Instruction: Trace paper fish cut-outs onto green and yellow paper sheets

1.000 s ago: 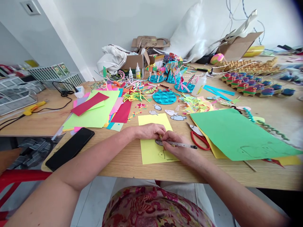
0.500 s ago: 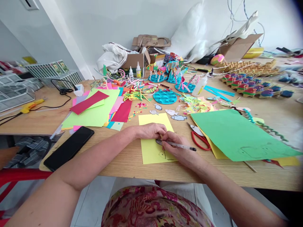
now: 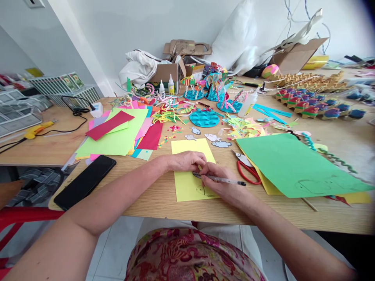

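Note:
A yellow sheet of paper [image 3: 187, 187] lies on the wooden table [image 3: 164, 203] in front of me, with a small fish outline [image 3: 201, 190] drawn near its lower edge. My left hand [image 3: 187, 160] rests on the sheet, its fingertips pressing a small grey fish cut-out [image 3: 195, 174] onto it. My right hand [image 3: 220, 183] grips a clear pen [image 3: 227, 180], its tip at the cut-out's edge. The two hands touch over the paper.
Red-handled scissors [image 3: 247, 171] lie right of the hands, beside a large green sheet [image 3: 293, 164]. A black phone [image 3: 85, 181] sits at the left, behind it a stack of coloured paper [image 3: 117, 136]. Paper fish [image 3: 215, 140], glue bottles [image 3: 166, 88] and craft pieces crowd the back.
The view has shifted slightly. My hands stay in place on the yellow sheet; the pen has tilted a little.

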A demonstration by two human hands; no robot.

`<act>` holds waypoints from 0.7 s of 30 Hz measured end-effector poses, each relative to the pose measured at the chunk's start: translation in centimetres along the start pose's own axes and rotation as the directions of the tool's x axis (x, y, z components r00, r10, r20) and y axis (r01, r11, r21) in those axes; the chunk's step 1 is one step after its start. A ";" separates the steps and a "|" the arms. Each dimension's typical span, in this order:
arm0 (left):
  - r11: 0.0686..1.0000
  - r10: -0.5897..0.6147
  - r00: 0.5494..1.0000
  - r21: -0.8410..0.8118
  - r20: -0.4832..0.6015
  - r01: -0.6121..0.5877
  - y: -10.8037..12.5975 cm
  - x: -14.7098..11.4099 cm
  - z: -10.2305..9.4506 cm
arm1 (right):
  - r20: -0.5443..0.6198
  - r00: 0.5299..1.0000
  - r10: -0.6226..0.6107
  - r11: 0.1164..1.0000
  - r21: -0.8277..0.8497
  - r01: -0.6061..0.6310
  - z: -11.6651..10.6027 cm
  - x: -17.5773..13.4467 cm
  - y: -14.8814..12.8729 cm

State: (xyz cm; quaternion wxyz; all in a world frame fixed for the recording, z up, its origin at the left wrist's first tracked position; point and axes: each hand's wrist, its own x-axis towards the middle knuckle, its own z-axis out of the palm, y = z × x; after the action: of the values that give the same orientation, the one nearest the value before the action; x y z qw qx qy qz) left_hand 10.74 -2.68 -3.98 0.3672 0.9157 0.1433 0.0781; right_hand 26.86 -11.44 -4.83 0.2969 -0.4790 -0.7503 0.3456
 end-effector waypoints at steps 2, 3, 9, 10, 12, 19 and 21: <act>1.000 -0.003 1.000 0.001 0.003 0.003 0.0 0.0 0.0 | 0.002 1.000 0.009 1.000 -0.015 -0.009 -0.2 0.0 -0.3; 1.000 -0.004 1.000 0.002 0.003 0.004 0.0 0.0 0.0 | -0.008 1.000 0.017 1.000 -0.011 -0.018 -0.2 0.0 -0.4; 1.000 -0.007 1.000 0.007 -0.007 0.007 -0.2 0.1 0.1 | -0.059 0.997 0.047 0.997 0.068 -0.043 0.1 0.1 -0.4; 1.000 -0.008 1.000 0.007 -0.008 0.008 -0.2 0.1 0.1 | -0.058 0.997 0.042 0.997 0.061 -0.038 0.1 0.1 -0.3; 1.000 -0.010 1.000 0.006 -0.007 0.010 -0.2 0.1 0.0 | -0.053 0.998 0.032 0.999 0.040 -0.030 0.3 0.1 -0.1; 1.000 -0.010 1.000 0.006 0.003 0.010 -0.1 0.0 0.0 | -0.044 0.999 -0.010 1.000 -0.026 0.009 0.4 0.0 0.4; 1.000 -0.006 1.000 0.010 0.003 0.006 -0.1 0.0 0.1 | -0.037 0.999 -0.024 0.999 -0.031 0.023 0.4 0.0 0.4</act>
State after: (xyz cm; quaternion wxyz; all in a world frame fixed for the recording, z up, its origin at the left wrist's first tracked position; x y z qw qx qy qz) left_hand 10.72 -2.63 -4.13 0.3630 0.9172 0.1461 0.0750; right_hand 26.79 -11.41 -5.38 0.3075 -0.4807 -0.7556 0.3217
